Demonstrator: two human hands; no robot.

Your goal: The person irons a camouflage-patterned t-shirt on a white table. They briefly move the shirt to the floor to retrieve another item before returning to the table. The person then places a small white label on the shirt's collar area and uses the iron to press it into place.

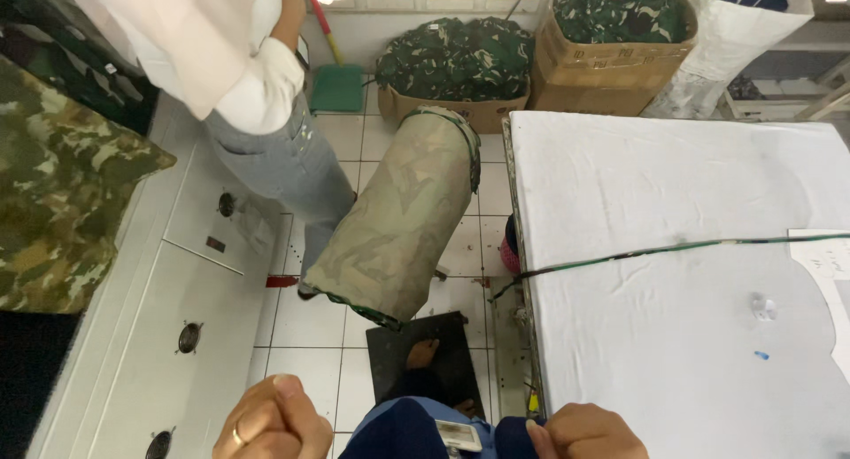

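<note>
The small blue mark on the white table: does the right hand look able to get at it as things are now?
Probably yes. The right hand sits at the near edge of the white table, and the cloth between it and the small blue mark is bare.

One head-worn camera looks steeply down from standing height, hands [425, 428] close at the bottom edge, floor [305, 370] below
</note>
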